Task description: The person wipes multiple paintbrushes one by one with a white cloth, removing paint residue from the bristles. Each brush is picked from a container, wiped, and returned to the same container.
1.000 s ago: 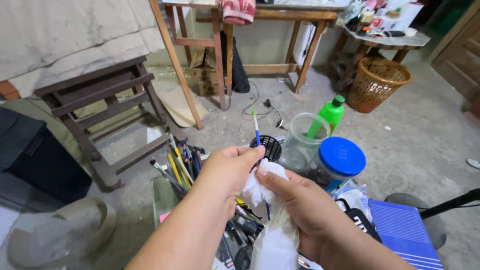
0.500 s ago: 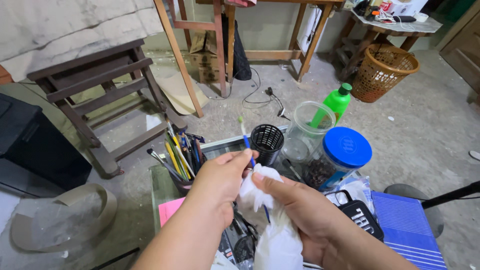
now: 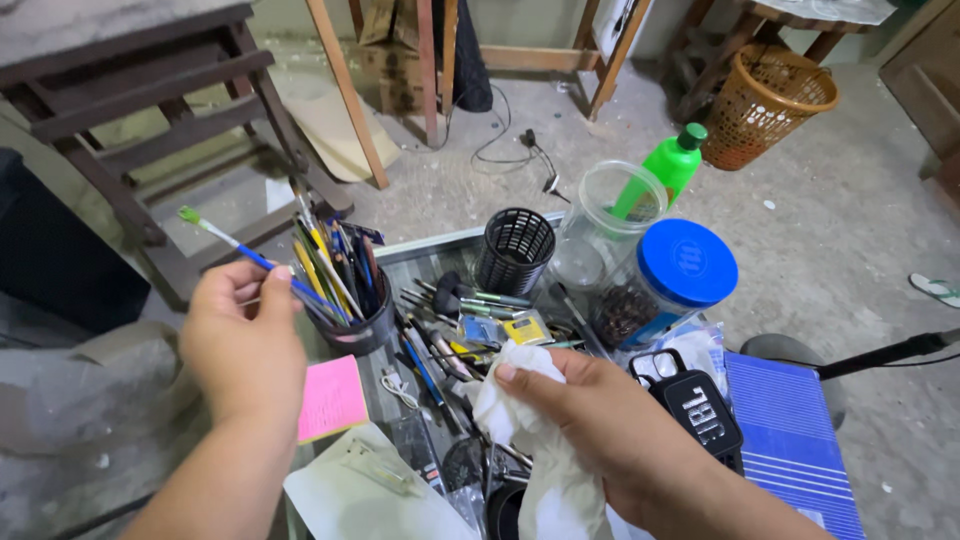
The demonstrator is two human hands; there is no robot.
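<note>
We hold a thin blue-handled paintbrush with a green tip in our left hand. Its shaft runs between the thumb and the curled fingers, which are pinched together on the lower part of the handle; the green end points up and away to the left, and the other end slants down toward a dark round cup crammed with pencils and brushes that stands just beside the knuckles.

Our right hand is closed around a crumpled white cloth. The thumb presses across the top of the wad, the fingers wrap under it, and the loose part of the cloth hangs down below the palm.

Just right of the left wrist a square pink pad of sticky notes lies flat on the cluttered glass-topped table. Beyond the cloth, a small yellow rectangular packet lies among scattered pens. An empty black mesh cup stands upright behind them. To its right stands a clear plastic jar without a lid, a green plastic bottle with a green cap behind it, and a clear jar with a round blue lid holding dark contents. Near our right forearm lies a black speaker with white lettering, touching a blue striped flat book.
</note>
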